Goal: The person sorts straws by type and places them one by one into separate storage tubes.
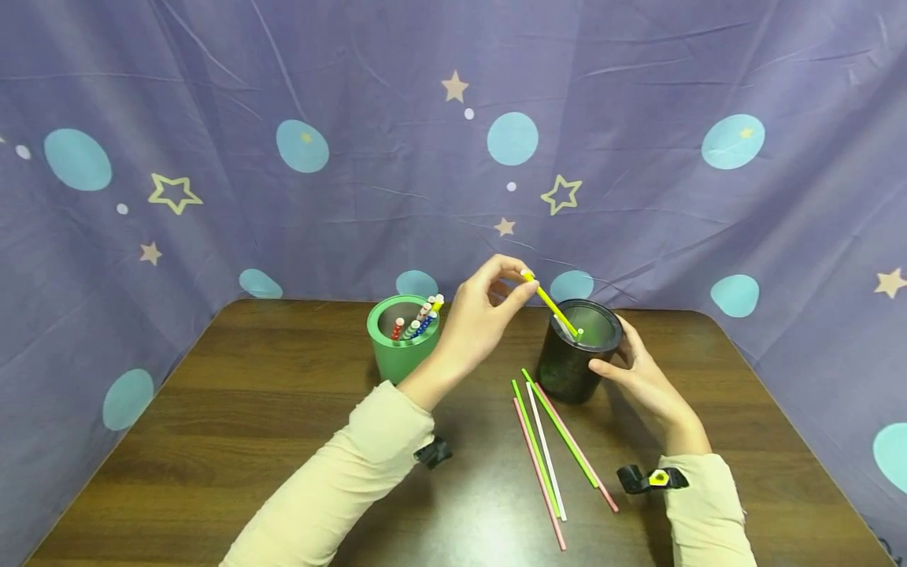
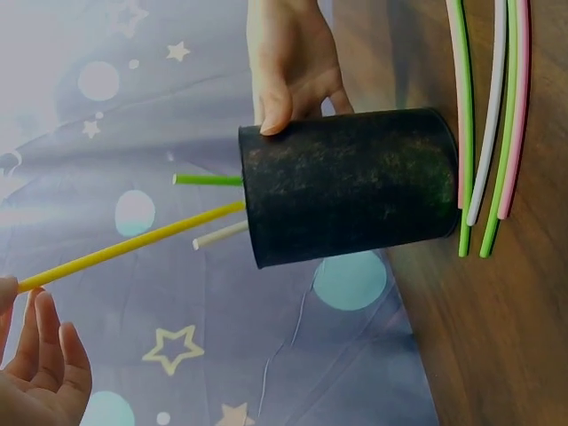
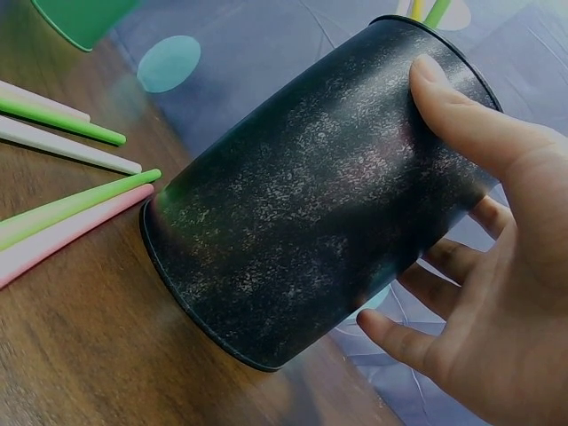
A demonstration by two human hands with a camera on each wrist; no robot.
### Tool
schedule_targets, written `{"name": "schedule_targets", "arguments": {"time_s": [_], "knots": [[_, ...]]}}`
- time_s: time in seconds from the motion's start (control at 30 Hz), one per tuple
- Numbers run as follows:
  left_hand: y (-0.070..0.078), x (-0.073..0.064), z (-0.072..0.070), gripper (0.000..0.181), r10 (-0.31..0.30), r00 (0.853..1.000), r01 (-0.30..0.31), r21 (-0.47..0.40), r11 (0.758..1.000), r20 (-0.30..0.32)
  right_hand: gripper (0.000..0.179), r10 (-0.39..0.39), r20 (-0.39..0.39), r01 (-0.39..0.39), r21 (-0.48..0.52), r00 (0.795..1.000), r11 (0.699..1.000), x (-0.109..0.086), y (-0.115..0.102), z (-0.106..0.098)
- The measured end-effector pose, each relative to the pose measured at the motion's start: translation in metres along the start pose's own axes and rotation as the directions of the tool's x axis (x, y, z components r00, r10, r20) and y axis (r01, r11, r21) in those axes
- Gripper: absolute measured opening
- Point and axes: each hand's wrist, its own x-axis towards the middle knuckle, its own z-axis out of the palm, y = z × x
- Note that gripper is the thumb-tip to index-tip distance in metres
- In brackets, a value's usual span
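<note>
My left hand (image 1: 471, 319) pinches a thin yellow straw (image 1: 549, 301) near its upper end. The straw slants down to the right, its lower end inside the mouth of a black cylindrical cup (image 1: 564, 370). My right hand (image 1: 648, 383) holds that cup from the right, thumb on the near side and other fingers behind. The cup stands upright on the table. A green straw (image 2: 209, 180) and a white straw (image 2: 220, 235) stick out of its mouth in the left wrist view. How deep the yellow straw reaches is hidden by the cup wall.
Several pink, green and white straws (image 1: 544, 453) lie loosely fanned on the brown wooden table (image 1: 283, 394) before the black cup. Left of it stands a green cup (image 1: 398, 361) with several patterned straws (image 1: 425, 315) inside. A purple curtain (image 1: 397, 197) hangs behind the table.
</note>
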Motion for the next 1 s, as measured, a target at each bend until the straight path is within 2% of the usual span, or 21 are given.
{"name": "schedule_targets", "arguments": {"time_s": [0.3, 0.63, 1.0], "knots": [[-0.006, 0.0, 0.017, 0.013, -0.044, 0.997, 0.041, 0.059, 0.997, 0.062, 0.082, 0.007, 0.001, -0.007, -0.007, 1.0, 1.0, 0.0, 0.002, -0.001], [-0.011, -0.002, 0.032, 0.013, -0.094, 0.989, 0.082, 0.109, 0.991, 0.116, 0.081, 0.017, 0.008, -0.017, 0.06, 1.0, 0.998, -0.001, 0.0, 0.001], [-0.018, -0.006, 0.042, 0.01, -0.084, 0.985, 0.068, 0.113, 0.991, 0.152, 0.082, 0.03, 0.02, -0.032, 0.073, 0.999, 0.997, -0.001, -0.001, 0.002]]}}
